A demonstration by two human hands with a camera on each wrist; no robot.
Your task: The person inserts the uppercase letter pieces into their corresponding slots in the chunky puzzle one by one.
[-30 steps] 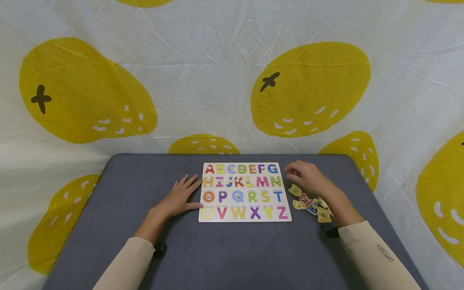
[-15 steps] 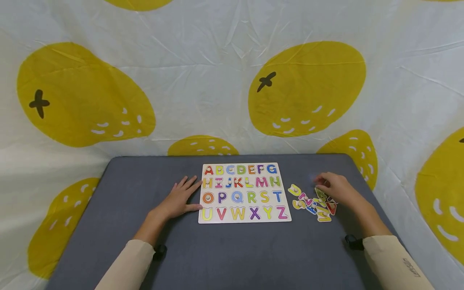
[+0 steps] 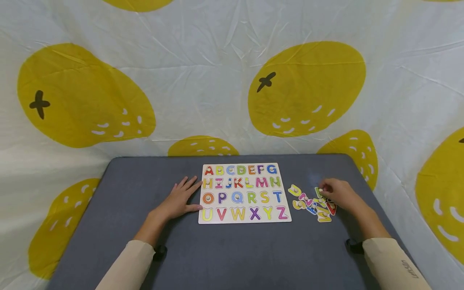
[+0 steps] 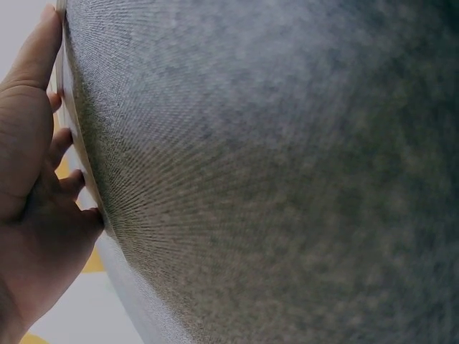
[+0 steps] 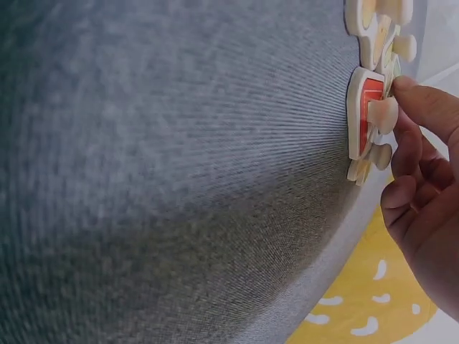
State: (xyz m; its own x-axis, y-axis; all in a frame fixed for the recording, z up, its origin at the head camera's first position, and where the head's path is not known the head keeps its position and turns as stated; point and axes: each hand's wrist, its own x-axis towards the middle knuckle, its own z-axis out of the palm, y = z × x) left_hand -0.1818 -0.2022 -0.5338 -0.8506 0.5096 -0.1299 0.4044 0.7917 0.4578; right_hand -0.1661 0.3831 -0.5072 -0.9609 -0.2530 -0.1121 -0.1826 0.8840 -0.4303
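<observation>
A pale wooden alphabet board (image 3: 244, 223) lies on the dark grey table, printed with coloured letters A to Z. The letters in the upper rows carry small knobs. My left hand (image 3: 177, 200) rests beside the board with fingers spread, fingertips and thumb at its left edge. To the right of the board is a loose pile of knobbed letter pieces. Over the pile's far side, my right hand (image 3: 339, 194) pinches a green-faced letter piece (image 3: 318, 191) with thumb and curled fingers. Next to these fingers, in the right wrist view, stands a red letter piece (image 5: 368, 107) with a wooden knob.
Other loose pieces lie close together: a yellow U-shaped piece (image 3: 295, 189), a pink piece (image 3: 306, 199), a blue piece (image 3: 311, 210) and a yellow M-like or W-like piece (image 3: 324, 214). A white cloth (image 3: 203, 80) with yellow fruit shapes hangs behind the table (image 3: 232, 257).
My right hand has moved right and towards me, from beside the board's top right corner to the pile, and its fingers have come down on the green piece. The left hand stays put.
</observation>
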